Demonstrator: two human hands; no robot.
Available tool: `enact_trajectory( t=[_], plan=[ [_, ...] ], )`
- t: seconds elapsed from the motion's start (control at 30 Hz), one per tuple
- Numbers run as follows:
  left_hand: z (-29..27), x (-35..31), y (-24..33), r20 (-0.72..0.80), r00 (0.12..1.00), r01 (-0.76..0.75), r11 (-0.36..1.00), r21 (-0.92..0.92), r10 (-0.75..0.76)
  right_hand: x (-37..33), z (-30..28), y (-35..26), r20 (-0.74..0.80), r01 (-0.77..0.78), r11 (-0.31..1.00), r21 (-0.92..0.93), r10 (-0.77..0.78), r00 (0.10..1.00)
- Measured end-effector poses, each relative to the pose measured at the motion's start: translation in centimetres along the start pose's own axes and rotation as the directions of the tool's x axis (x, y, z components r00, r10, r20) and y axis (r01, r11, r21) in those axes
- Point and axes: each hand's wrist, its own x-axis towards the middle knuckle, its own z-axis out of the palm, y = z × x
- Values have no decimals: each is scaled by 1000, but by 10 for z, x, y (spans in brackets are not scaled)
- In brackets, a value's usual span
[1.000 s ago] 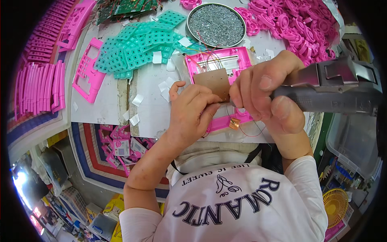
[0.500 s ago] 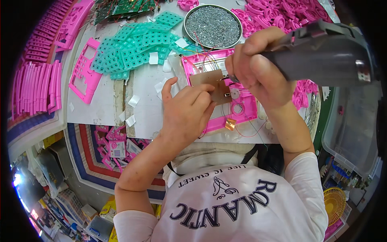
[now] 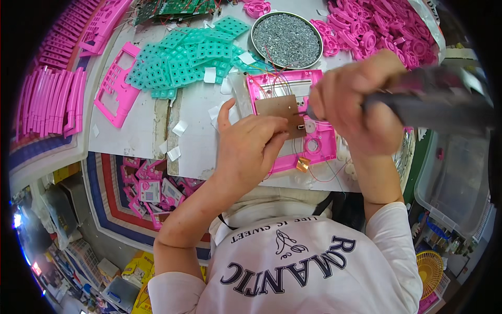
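Note:
A brown circuit board (image 3: 276,107) lies over a pink plastic housing (image 3: 327,144) with thin coloured wires running out of it. My left hand (image 3: 248,144) is on the board's left part, fingers bent and their tips holding it, with one finger raised. In my right hand (image 3: 363,102) is a dark electric screwdriver (image 3: 434,102), blurred by motion. Its bit points left at the board's right edge; whether the tip touches a screw I cannot tell. A small copper-coloured piece (image 3: 303,164) sits at the housing's near edge, with wires beside it.
Beyond the housing stands a round tin of screws (image 3: 286,40). Teal rubber keypads (image 3: 188,60) are heaped to its left, with green circuit boards (image 3: 175,11) behind. Pink parts (image 3: 384,31) pile up at the far right; pink panels (image 3: 52,102) stack at the left.
The view has shifted slightly. My right hand and the screwdriver have moved a little right and nearer, and the tool is blurred. My left hand stays on the board.

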Motion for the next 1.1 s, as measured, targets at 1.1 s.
enact_trajectory(
  t=[1.1],
  plan=[
    [-11, 186, -95, 60, 976, -202, 768, 608, 210, -26, 27, 11, -73, -104, 992, 68, 109, 991]
  ],
)
